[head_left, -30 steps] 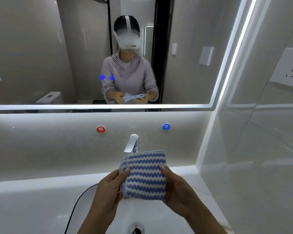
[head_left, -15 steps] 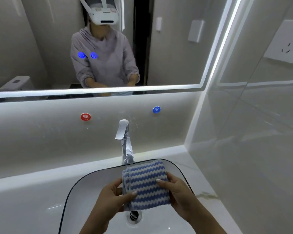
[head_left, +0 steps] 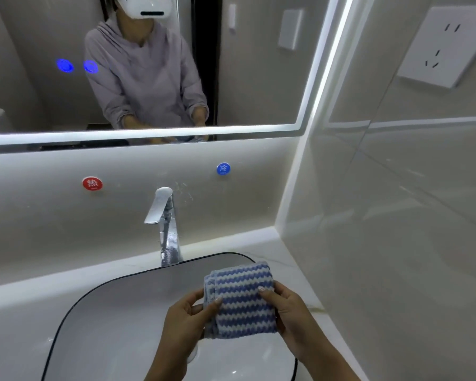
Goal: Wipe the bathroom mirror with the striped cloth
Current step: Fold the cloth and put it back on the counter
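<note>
Striped cloth, folded, had dropped lower over the sink in the past second; our left grip and right grip both pinched its edges, so we judged the mirror still unwiped

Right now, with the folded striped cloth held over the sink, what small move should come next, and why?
Probably raise the striped cloth up and forward toward the mirror. The left hand and right hand both pinch it, already folded, low over the sink, well below the mirror's lit edge, so it touches no glass.
</note>
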Demonstrator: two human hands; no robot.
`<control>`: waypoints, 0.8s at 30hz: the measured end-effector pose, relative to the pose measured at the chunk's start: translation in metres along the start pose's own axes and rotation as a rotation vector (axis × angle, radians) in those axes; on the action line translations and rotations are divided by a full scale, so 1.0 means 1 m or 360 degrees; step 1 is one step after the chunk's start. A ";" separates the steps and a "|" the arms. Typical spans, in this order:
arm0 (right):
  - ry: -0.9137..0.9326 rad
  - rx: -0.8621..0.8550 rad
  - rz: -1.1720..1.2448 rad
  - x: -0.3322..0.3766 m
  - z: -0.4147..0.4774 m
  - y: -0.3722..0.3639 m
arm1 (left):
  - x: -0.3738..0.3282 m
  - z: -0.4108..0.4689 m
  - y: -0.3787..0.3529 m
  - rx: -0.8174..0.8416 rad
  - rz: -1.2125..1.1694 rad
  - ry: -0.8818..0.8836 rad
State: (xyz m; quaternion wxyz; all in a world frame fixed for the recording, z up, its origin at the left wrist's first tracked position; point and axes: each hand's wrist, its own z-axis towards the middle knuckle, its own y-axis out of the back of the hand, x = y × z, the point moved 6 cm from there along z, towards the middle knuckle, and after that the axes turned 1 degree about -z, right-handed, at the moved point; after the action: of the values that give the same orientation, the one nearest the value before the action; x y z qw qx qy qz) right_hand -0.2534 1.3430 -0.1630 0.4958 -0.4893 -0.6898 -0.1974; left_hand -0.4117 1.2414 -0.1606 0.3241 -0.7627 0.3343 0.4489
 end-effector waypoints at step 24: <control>0.0102 0.0033 -0.0279 0.065 0.092 0.115 | 0.005 0.074 -0.132 -0.0182 0.0023 -0.0137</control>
State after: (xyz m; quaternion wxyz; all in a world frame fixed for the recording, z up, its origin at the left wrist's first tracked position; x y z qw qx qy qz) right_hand -0.2007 1.4945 -0.1701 0.5034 -0.4155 -0.7157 -0.2484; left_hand -0.3387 1.3733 -0.1681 0.2908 -0.7575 0.2992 0.5020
